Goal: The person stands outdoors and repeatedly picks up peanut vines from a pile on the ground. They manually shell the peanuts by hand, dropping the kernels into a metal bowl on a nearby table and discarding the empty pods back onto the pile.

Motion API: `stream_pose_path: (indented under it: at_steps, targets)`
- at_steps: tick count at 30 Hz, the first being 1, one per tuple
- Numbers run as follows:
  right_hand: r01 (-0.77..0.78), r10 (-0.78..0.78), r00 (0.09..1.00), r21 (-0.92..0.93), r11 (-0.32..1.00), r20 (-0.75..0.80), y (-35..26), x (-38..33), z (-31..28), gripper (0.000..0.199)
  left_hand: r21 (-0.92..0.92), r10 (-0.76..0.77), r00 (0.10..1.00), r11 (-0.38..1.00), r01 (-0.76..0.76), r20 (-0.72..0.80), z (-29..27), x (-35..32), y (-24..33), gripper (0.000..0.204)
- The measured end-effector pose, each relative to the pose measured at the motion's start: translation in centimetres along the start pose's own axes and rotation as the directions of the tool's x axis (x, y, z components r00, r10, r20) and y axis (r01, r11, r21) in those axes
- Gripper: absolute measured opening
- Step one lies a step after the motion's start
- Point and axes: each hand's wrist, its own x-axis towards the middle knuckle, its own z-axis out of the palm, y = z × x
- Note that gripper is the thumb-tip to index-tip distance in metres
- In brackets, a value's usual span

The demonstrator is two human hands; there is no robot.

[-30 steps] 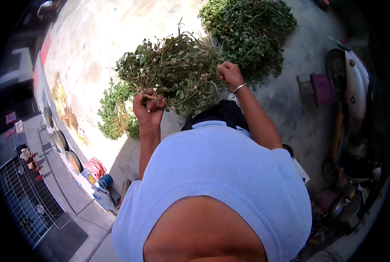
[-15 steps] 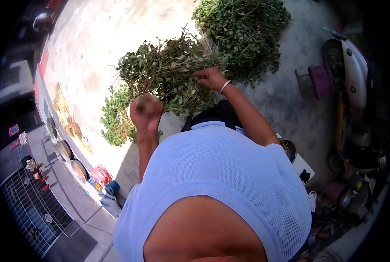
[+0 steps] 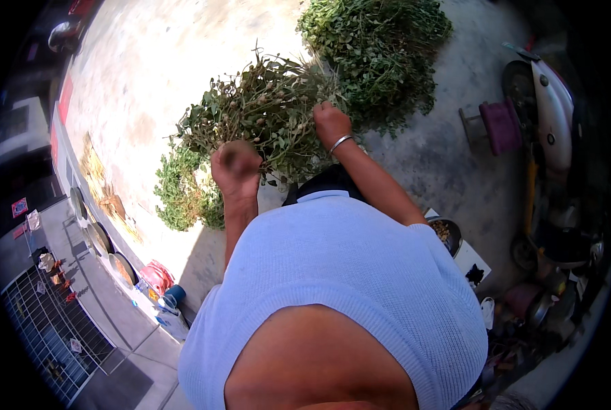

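Observation:
A tangled bunch of peanut plants (image 3: 251, 116), with pale pods among its stems and leaves, spreads in front of my lap. My left hand (image 3: 237, 179) is curled at its near left edge and grips the plants; a round brown blur covers its fingertips. On the right edge of the bunch my right hand (image 3: 331, 126), with a silvery bangle at the wrist, is closed with the fingers curled in. What it holds, if anything, is hidden. A bowl of peanuts (image 3: 442, 231) shows partly beside my right side.
A large heap of green plants (image 3: 381, 58) lies beyond my right hand, and a smaller pile (image 3: 177, 195) sits left of my left hand. To the right stand a purple-topped stool (image 3: 501, 128) and a scooter (image 3: 553, 116). Round trays (image 3: 121, 268) line the left wall.
My right hand has gone from loosely bent fingers among the stems to a closed fist at the bunch's right edge. My left hand and the bunch have shifted slightly.

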Motion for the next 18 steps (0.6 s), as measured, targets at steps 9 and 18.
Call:
stream_pose_path:
  at_steps: [9,18]
  targets:
    - [-0.832,0.732,0.460,0.533,0.157,0.502,22.5,-8.1,-5.6,0.010,-0.169,-0.041,0.973,0.982,0.081,0.227,-6.0,2.6,6.2,0.033]
    - [-0.696,0.910,-0.224,0.596,-0.400,0.350,27.9,-37.1,-9.5,0.012,-0.064,-0.053,0.993,0.996,0.060,0.104,-2.8,4.8,6.2,0.022]
